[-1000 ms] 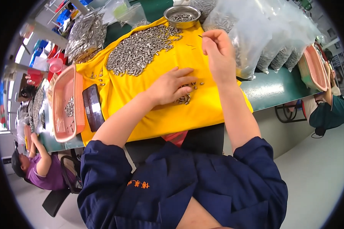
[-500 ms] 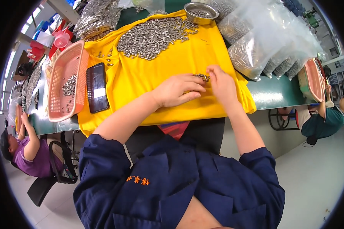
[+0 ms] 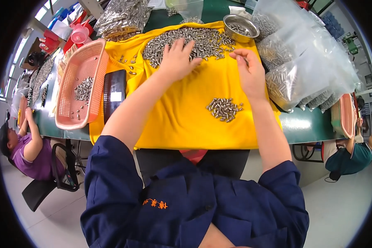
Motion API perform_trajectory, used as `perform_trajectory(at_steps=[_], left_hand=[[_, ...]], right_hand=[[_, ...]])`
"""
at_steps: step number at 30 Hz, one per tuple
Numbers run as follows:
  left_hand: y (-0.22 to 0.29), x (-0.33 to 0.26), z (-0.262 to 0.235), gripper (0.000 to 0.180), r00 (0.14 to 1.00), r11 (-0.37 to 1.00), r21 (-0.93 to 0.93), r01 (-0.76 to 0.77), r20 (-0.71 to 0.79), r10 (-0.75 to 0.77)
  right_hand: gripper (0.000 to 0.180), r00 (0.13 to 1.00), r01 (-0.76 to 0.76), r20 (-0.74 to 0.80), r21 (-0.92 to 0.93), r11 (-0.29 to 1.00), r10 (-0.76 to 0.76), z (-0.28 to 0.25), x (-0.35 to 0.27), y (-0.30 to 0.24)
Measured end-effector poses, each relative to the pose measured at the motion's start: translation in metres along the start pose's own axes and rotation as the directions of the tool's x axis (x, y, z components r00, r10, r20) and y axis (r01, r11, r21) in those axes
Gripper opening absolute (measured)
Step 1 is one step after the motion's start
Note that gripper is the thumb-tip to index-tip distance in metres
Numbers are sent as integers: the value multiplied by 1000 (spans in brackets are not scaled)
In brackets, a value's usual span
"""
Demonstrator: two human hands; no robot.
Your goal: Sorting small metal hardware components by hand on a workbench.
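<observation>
My left hand (image 3: 178, 61) reaches over the near edge of a large pile of small silvery metal pieces (image 3: 208, 43), its fingers spread and nothing seen in it. To its right, my right hand (image 3: 250, 73) is raised over the yellow cloth (image 3: 177, 111), just in front of a metal bowl (image 3: 240, 36). Its fingers are loosely bent with a gap to the thumb, and no piece shows between them. A smaller heap of the same metal pieces (image 3: 224, 110) lies on the cloth between my forearms. Several stray pieces (image 3: 132, 62) sit left of the large pile.
A pink basket (image 3: 64, 108) with some pieces and a black phone (image 3: 115, 93) are on the left. Clear bags of metal parts (image 3: 283, 78) crowd the right side; another filled bag (image 3: 122, 16) stands at the back. Co-workers sit at far left (image 3: 33, 153) and far right (image 3: 347, 159).
Both hands have left the near part of the cloth and moved away from me, the left one to the large pile. The small heap beneath them is uncovered. The view has shifted.
</observation>
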State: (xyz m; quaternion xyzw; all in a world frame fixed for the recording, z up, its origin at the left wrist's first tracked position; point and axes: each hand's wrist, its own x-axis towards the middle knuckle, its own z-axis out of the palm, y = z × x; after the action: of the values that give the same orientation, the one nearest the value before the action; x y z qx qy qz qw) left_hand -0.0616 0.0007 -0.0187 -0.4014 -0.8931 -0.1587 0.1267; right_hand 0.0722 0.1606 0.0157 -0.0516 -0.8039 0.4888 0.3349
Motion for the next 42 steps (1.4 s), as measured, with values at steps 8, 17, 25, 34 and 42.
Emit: perform_trajectory(at_steps=[8, 17, 25, 34, 42], left_hand=[[36, 23, 31, 42, 933, 932, -85, -353, -109, 344], [54, 49, 37, 33, 922, 916, -114, -386, -10, 387], [16, -8, -32, 14, 999, 870, -490, 47, 29, -38], [32, -18, -16, 12, 993, 987, -151, -55, 99, 70], [32, -3, -25, 13, 950, 997, -52, -63, 302, 76]], right_hand=[[14, 999, -30, -31, 44, 999, 31, 8, -12, 5], [14, 992, 94, -82, 16, 995, -92, 6, -8, 14], [11, 988, 57, -141, -70, 996, -67, 1, -12, 14], [8, 994, 83, -77, -18, 996, -84, 5, -14, 9], [9, 1000, 23, -20, 8, 1000, -23, 5, -16, 8]])
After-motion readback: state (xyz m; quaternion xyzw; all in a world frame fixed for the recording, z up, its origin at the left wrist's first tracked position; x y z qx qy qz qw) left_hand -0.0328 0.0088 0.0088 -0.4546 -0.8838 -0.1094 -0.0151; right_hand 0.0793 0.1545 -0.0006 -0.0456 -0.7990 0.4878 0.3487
